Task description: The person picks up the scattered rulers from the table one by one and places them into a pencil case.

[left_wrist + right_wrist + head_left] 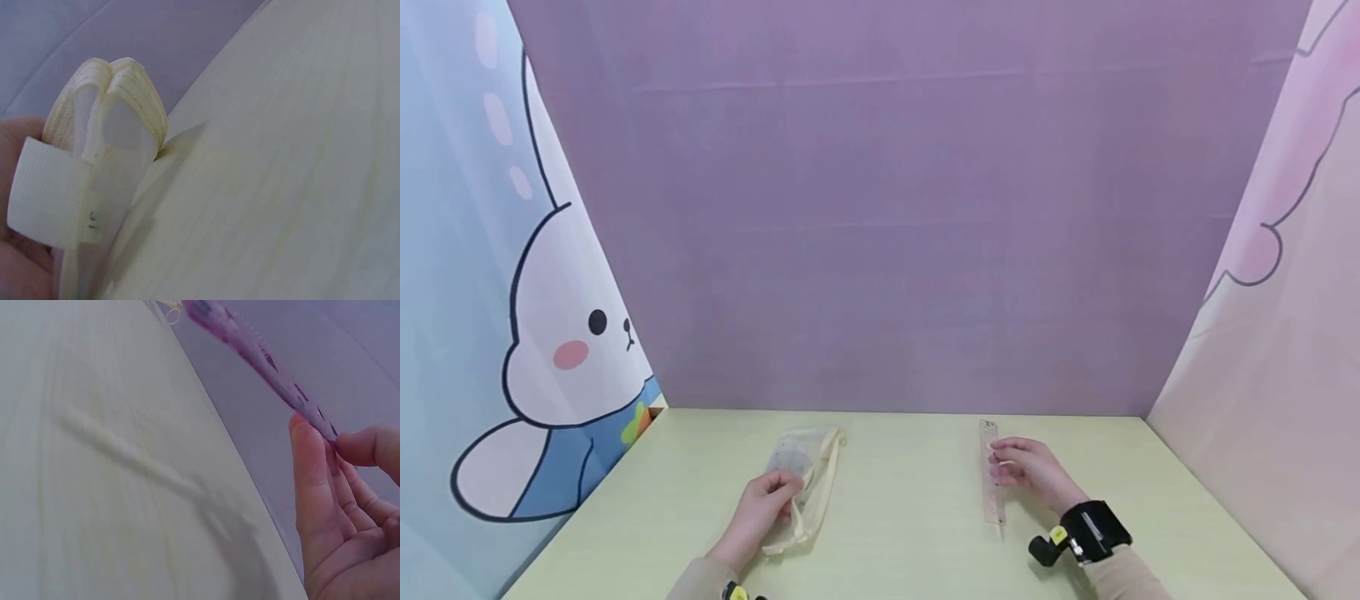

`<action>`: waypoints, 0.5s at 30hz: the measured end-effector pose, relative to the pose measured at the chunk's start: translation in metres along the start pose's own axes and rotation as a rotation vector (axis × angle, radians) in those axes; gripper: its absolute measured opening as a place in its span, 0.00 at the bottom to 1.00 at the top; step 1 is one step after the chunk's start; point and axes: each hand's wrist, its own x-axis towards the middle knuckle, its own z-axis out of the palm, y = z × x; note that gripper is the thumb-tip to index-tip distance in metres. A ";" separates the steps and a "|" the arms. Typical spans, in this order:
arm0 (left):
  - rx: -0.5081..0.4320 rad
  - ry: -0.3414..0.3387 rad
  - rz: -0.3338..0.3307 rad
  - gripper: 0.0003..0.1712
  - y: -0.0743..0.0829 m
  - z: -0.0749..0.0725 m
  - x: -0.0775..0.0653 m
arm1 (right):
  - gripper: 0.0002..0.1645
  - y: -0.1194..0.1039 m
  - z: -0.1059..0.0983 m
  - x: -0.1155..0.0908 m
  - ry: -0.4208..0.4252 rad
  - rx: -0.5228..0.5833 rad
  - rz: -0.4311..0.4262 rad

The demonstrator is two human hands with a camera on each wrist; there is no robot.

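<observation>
My left hand [767, 498] grips a see-through pouch [808, 467] with cream edging, thumb on its near side. In the left wrist view the pouch [115, 134] stands with its cream zipper edge [140, 94] bowed out in a fold. A white fabric tab [47, 194] sits beside the fingers there. My right hand [1033, 471] pinches a clear pink ruler [992, 492] by its side edge, between thumb and fingers. In the right wrist view the ruler [262, 362] is held up off the table, with dark printed marks along it.
A pale wood-grain table [910, 500] lies under both hands. Behind it rises a purple cloth backdrop [925, 208]. Printed curtains flank it, a cartoon rabbit [572, 292] on the left one. A zipper pull ring [174, 314] shows at the right wrist view's top edge.
</observation>
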 end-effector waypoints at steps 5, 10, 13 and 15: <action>0.008 -0.003 0.007 0.11 0.010 0.001 -0.005 | 0.24 0.003 0.002 0.003 -0.006 -0.018 -0.024; 0.006 0.004 -0.005 0.10 -0.007 0.000 0.005 | 0.24 0.007 0.007 0.007 -0.022 -0.022 -0.031; 0.009 0.004 -0.003 0.11 -0.009 0.000 0.007 | 0.24 0.009 0.012 0.010 -0.038 -0.026 -0.031; 0.009 0.001 0.005 0.11 -0.001 0.000 0.001 | 0.24 0.009 0.017 0.010 -0.041 -0.026 -0.029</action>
